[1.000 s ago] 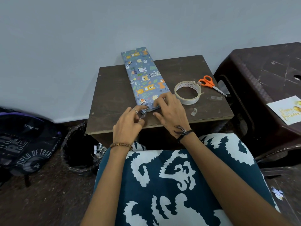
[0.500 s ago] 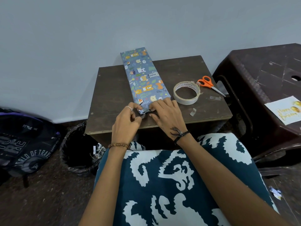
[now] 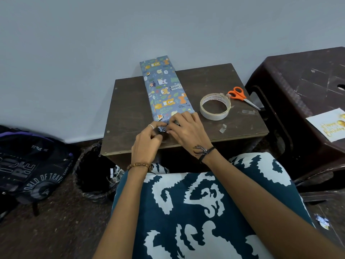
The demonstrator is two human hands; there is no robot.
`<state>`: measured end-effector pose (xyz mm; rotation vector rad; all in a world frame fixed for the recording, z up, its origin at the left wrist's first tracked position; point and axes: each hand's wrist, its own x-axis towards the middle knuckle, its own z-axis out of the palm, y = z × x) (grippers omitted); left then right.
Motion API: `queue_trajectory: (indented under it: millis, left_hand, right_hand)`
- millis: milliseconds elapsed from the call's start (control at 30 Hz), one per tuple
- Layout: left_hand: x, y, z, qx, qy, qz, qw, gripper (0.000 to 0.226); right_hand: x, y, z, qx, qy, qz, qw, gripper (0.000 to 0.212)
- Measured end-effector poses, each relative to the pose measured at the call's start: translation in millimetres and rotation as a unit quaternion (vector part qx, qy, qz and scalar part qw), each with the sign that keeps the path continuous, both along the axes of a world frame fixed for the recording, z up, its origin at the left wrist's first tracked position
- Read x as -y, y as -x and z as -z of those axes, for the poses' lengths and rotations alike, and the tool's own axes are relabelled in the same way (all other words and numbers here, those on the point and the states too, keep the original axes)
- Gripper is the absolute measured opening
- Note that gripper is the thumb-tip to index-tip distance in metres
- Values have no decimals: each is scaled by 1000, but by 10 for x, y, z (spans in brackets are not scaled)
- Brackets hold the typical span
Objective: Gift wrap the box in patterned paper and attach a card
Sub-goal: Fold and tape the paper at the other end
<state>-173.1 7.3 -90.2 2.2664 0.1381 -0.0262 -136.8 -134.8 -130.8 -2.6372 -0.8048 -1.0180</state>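
Plain grey wall behind, and a small dark brown surface (image 3: 130, 116) pushed up against it. The box (image 3: 164, 86) is lying lengthwise on it, already covered in blue paper with little cartoon animals, far end up by the wall and near end right at the hands.

Both hands are working that near end. The left hand (image 3: 147, 141), with a ring and a bead bracelet, has its fingers curled in, pinching the folded paper flap at the box's end. The right hand (image 3: 186, 129), with a dark thread band at the wrist, has its fingers bent over the same end, pressing and gripping the paper from the other side. Fingertips of the two hands nearly meet over the flap.

Just right of the box sits a roll of clear tape (image 3: 215, 106), and beyond it orange scissors (image 3: 239, 96) with blades pointing right. A short tape scrap (image 3: 222, 128) lies near the front edge.

The card (image 3: 328, 126), white with gold "Happy Birthday" lettering, is well apart, on a dark plastic stool (image 3: 298, 75) to the right. Left on the floor are a black backpack (image 3: 28, 171) and a bin with a black liner (image 3: 93, 174). A teal and white patterned cloth (image 3: 205, 212) covers the lap.
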Motion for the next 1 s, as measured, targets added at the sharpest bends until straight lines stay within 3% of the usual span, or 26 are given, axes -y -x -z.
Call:
queue_trajectory:
  millis: [300, 400, 633, 867, 1000]
  left_hand:
    - [-44, -68, -1, -20, 182, -30, 983, 37]
    - [-60, -112, 17, -26, 237, -90, 967, 56]
    - [-183, -79, -17, 90, 382, -229, 891, 36]
    - [-50, -98, -275, 271, 435, -225, 829, 32]
    - [95, -145, -642, 350, 426, -183, 814, 32]
  right_hand:
    - [-77, -156, -44, -6, 1, -84, 996, 20]
    - [-97, -191, -76, -15, 0, -99, 995, 21]
    - [-127, -243, -144, 19, -14, -108, 994, 15]
    - [-52, -158, -642, 63, -104, -135, 983, 18]
    - [-40, 35, -1013, 37, -143, -145, 978, 21]
